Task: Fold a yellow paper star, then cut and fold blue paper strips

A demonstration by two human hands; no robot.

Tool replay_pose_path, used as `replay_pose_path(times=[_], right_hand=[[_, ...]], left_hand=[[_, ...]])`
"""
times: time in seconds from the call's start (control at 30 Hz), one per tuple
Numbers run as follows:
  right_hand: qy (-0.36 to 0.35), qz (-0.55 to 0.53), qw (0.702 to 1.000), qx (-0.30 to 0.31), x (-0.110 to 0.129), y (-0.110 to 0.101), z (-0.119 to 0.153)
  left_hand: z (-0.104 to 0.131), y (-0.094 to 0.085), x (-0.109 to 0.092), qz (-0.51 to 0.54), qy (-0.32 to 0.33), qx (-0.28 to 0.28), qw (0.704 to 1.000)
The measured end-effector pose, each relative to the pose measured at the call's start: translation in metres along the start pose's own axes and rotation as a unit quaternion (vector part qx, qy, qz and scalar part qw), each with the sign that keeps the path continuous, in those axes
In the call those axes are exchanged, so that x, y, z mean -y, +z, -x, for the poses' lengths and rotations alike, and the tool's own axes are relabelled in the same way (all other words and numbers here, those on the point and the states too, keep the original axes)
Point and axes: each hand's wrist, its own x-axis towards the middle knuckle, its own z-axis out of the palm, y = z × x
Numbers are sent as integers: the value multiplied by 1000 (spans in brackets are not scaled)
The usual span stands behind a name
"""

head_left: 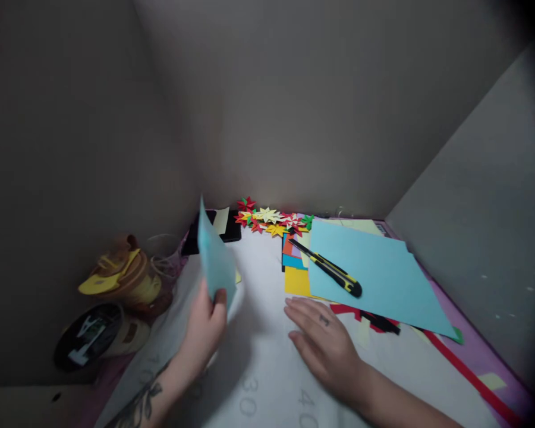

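My left hand (207, 324) grips a light blue sheet of paper (216, 261) between thumb and fingers, holding it raised and nearly on edge above the white sheet (258, 321) that covers the table. Slightly blurred, the paper turns its narrow side toward me. My right hand (323, 342) is over the white surface with its fingers stretched out and nothing in them. Just beyond it lies a yellow and black utility knife (334, 270), resting on a larger light blue paper (378, 267). Red paper scraps (345, 309) lie close to the right fingers.
Several folded paper stars (274, 220) line the back edge by the wall. Coloured papers, one yellow (296, 282), stick out under the blue stack. On the left stand containers, one with a yellow piece (111, 273) on top. A dark flat object (198, 235) lies back left.
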Motion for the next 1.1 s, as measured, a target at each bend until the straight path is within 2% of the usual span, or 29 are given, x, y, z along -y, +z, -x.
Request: replay_pose_path(times=[0.03, 0.07, 0.13, 0.23, 0.3, 0.37, 0.5, 0.67, 0.77, 0.83, 1.0, 1.1], right_hand=[[1, 19, 999, -28, 0, -1, 0], [-1, 44, 997, -57, 0, -1, 0], [-11, 113, 988, -104, 0, 4, 3], [-24, 212, 972, -102, -3, 16, 12], [-22, 241, 969, -56, -8, 23, 19], [-27, 240, 970, 12, -15, 28, 25], [-32, 206, 970, 127, -26, 38, 29], [-9, 178, 966, 185, -33, 57, 20], [-4, 161, 963, 216, -39, 61, 15], [-14, 151, 964, 219, -42, 58, 15], [-44, 117, 981, 145, -43, 47, 21], [-33, 45, 982, 181, -50, 39, 18]], left_hand=[[-5, -3, -7, -94, 77, 27, 992], [-8, -3, -13, -179, 140, 54, 972], [-7, 7, -20, -323, 207, 98, 918], [5, 34, -14, -459, 192, 174, 850], [16, 48, -5, -501, 169, 210, 823], [24, 54, 3, -517, 165, 224, 809], [26, 49, 14, -501, 210, 257, 800], [19, 34, 31, -440, 235, 294, 815], [15, 23, 46, -413, 231, 289, 832], [13, 13, 57, -396, 234, 286, 841], [7, -12, 83, -353, 261, 279, 854], [3, -23, 89, -328, 267, 284, 860]])
